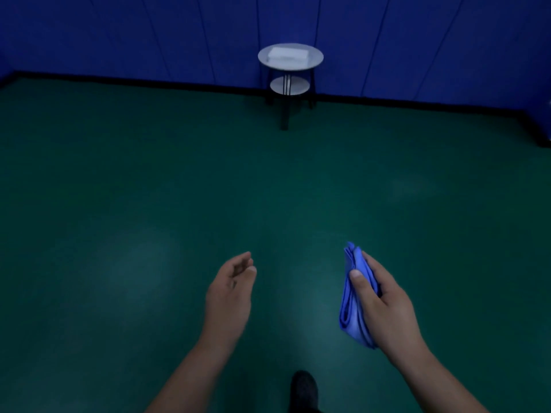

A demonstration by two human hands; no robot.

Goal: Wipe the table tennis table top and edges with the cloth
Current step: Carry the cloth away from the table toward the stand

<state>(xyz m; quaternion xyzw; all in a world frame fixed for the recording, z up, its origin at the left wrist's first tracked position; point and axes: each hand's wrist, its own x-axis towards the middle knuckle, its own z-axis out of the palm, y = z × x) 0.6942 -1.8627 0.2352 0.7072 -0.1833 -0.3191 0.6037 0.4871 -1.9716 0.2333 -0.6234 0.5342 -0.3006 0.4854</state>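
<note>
A green floor (pixel 149 180) is stretching to a blue wall (pixel 119 31) at the far side, where a round side table (pixel 290 56) is standing. The right hand (pixel 384 302) is grasping a folded blue cloth (pixel 350 311), near right. The left hand (pixel 231 290) is hanging relaxed, holding nothing.

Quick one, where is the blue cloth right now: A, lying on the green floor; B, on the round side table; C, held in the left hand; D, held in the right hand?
D: the right hand grips the folded cloth with thumb and fingers, while the left hand holds nothing and the side table carries only a white box.
</note>
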